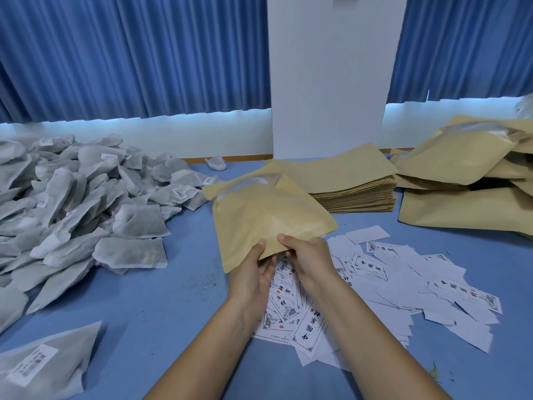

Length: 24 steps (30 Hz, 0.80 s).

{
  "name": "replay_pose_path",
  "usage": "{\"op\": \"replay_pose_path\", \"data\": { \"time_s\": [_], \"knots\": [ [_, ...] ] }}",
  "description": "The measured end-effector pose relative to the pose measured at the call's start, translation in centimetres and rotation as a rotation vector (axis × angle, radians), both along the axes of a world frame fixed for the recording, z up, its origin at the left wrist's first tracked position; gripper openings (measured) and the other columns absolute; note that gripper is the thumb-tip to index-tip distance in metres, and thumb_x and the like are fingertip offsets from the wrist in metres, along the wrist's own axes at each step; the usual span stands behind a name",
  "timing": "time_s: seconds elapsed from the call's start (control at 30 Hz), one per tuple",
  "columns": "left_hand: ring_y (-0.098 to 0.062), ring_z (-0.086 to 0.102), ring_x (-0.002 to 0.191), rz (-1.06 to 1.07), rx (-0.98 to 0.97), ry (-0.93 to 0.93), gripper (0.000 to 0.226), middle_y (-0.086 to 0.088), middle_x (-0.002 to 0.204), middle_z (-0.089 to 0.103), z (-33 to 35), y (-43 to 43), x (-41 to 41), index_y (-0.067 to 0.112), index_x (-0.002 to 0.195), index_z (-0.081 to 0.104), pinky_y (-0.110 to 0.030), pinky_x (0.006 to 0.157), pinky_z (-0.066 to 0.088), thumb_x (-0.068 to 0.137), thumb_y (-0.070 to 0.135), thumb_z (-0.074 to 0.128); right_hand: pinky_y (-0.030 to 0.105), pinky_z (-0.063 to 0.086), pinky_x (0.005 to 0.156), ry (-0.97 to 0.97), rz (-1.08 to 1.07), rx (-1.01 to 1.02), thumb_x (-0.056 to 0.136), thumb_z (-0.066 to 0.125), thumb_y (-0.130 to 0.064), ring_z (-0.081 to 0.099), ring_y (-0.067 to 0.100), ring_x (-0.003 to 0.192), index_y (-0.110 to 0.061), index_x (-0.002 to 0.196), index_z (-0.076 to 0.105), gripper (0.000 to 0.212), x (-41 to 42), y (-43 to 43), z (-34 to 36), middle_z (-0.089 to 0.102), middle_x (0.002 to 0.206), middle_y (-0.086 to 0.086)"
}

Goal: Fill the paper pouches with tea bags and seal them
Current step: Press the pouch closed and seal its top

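A brown paper pouch (pixel 268 215) is held tilted above the blue table, its open mouth at the far upper left showing pale tea bag material inside. My left hand (pixel 253 272) grips its near bottom edge with the thumb on top. My right hand (pixel 308 258) pinches the same edge just to the right. A big heap of grey tea bags (pixel 75 203) covers the left of the table. A flat stack of empty pouches (pixel 346 186) lies behind the held pouch.
Filled pouches (pixel 467 180) are piled at the right. Loose white printed labels (pixel 375 284) are scattered under and right of my hands. One tea bag (pixel 43 365) lies at the near left corner. A white pillar (pixel 328 76) and blue curtains stand behind.
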<state>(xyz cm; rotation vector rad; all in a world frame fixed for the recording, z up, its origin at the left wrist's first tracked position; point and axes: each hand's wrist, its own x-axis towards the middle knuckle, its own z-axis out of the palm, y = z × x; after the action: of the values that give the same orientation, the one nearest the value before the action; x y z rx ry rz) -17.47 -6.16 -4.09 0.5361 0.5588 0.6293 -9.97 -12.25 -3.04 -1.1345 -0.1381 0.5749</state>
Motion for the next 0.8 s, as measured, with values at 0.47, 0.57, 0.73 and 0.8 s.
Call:
{"op": "replay_pose_path", "data": {
  "time_s": [0.47,0.57,0.73,0.8],
  "knots": [
    [-0.014,0.070,0.062,-0.011,0.276,0.217,0.012,-0.006,0.068,0.072,0.0,1.0,-0.4,0.000,0.087,0.063,-0.019,0.054,0.054,0.084,0.008,0.071,0.018,0.044,0.047,0.035,0.012,-0.018,0.082,0.069,0.001,0.054,0.014,0.057,-0.001,0.094,0.061,0.014,1.1,-0.7,0.0,0.065,0.081,0.007],
    [-0.018,0.071,0.062,-0.081,0.285,0.243,0.013,-0.011,0.071,0.072,0.4,1.2,-0.5,-0.002,0.085,0.063,-0.019,0.053,0.054,0.081,0.005,0.073,0.017,0.041,0.043,0.011,-0.029,-0.018,0.083,0.068,0.002,0.051,0.014,0.055,-0.003,0.091,0.062,0.011,1.4,-1.0,-0.1,0.065,0.079,0.007],
    [-0.010,0.062,0.048,-0.029,0.394,0.329,0.011,-0.003,0.061,0.068,0.7,1.4,-0.6,0.002,0.080,0.065,-0.015,0.045,0.048,0.079,0.007,0.075,0.020,0.048,0.056,0.033,0.061,-0.004,0.078,0.076,-0.006,0.064,0.016,0.069,0.000,0.099,0.065,0.025,1.0,-0.8,-0.2,0.071,0.088,0.008],
    [-0.009,0.057,0.043,0.000,0.510,0.397,0.014,-0.002,0.056,0.064,0.6,1.3,-0.7,0.006,0.072,0.064,-0.014,0.040,0.041,0.080,0.011,0.075,0.022,0.049,0.060,0.027,0.081,-0.044,0.076,0.077,-0.004,0.062,0.019,0.069,0.003,0.099,0.065,0.027,0.6,-0.6,-0.4,0.069,0.085,0.011]
  ]
}}
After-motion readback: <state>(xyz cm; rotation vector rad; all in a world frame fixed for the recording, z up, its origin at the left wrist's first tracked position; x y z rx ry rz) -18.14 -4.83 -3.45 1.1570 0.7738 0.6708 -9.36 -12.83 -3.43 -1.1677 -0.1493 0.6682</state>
